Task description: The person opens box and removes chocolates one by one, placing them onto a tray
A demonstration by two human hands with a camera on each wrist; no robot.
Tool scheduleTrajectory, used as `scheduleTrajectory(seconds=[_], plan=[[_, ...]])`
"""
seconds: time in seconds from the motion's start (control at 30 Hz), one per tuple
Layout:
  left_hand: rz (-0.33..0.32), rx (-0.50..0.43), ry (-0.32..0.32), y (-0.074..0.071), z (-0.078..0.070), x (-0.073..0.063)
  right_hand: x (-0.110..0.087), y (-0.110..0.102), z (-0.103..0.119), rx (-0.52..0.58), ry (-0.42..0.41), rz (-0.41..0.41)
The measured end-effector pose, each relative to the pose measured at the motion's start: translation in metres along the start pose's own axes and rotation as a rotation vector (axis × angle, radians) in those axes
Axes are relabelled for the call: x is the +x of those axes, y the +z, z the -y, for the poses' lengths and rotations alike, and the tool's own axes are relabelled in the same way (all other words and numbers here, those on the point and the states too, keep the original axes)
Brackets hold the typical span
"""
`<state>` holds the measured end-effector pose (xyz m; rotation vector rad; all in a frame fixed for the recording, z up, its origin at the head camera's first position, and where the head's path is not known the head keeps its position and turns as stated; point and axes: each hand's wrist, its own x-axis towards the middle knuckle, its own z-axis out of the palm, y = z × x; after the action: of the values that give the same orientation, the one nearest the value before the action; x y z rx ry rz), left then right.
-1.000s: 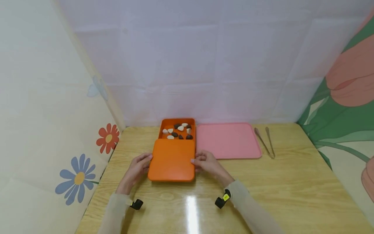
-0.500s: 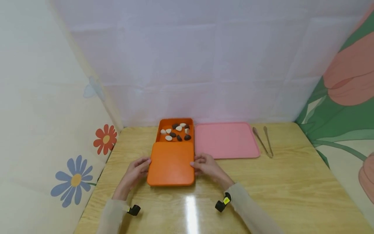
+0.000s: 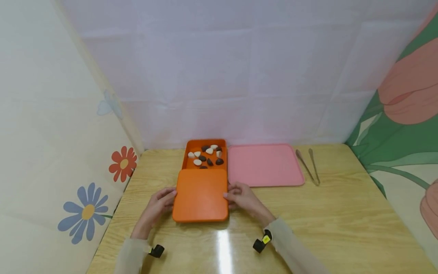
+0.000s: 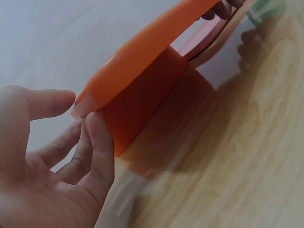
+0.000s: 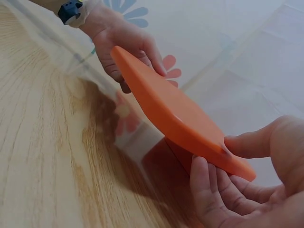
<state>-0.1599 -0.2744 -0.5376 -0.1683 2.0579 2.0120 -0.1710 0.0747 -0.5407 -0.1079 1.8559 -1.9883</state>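
An orange lid [image 3: 200, 196] is held up off the table between my two hands, overlapping the near part of an orange box [image 3: 187, 145]. My left hand [image 3: 157, 205] pinches the lid's left edge, thumb on top and fingertips beneath. On the opposite edge my right hand [image 3: 247, 199] pinches it the same way; the right wrist view shows the thumb over the lid [image 5: 175, 114] and the fingers under it. Black and white stones [image 3: 209, 161] lie in the far part of the box. The lid hides the box's near part in the head view.
A flat pink tray [image 3: 265, 165] sits right beside the box. Farther right, metal tongs [image 3: 313, 171] lie spread on the wooden table [image 3: 342, 220]. A pale cloth wall [image 3: 239, 76] rises behind the table, with printed flower walls on both sides.
Both hands have drawn the lid toward me, down in the head view. More of the box and another dark stone now show beyond its far edge. Tray and tongs stay in place.
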Motion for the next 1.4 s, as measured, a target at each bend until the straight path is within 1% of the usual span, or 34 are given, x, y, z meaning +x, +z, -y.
scheduleTrajectory(seconds=[0.53, 0.83, 1.17, 1.2, 1.4], plan=[[-0.005, 0.017, -0.001, 0.002, 0.001, -0.009, -0.008, 0.000, -0.005, -0.001, -0.023, -0.009], [-0.028, 0.018, -0.010, 0.003, 0.004, -0.015, -0.012, 0.002, -0.007, -0.016, -0.025, 0.001], [-0.037, 0.109, -0.007, 0.004, 0.005, -0.020, -0.015, 0.004, -0.010, -0.016, -0.008, 0.009], [-0.046, 0.116, -0.009, 0.004, 0.005, -0.020, -0.015, 0.004, -0.010, -0.016, -0.007, 0.009], [-0.087, 0.173, 0.033, 0.007, 0.008, -0.020, -0.013, 0.006, -0.013, -0.029, -0.011, -0.011]])
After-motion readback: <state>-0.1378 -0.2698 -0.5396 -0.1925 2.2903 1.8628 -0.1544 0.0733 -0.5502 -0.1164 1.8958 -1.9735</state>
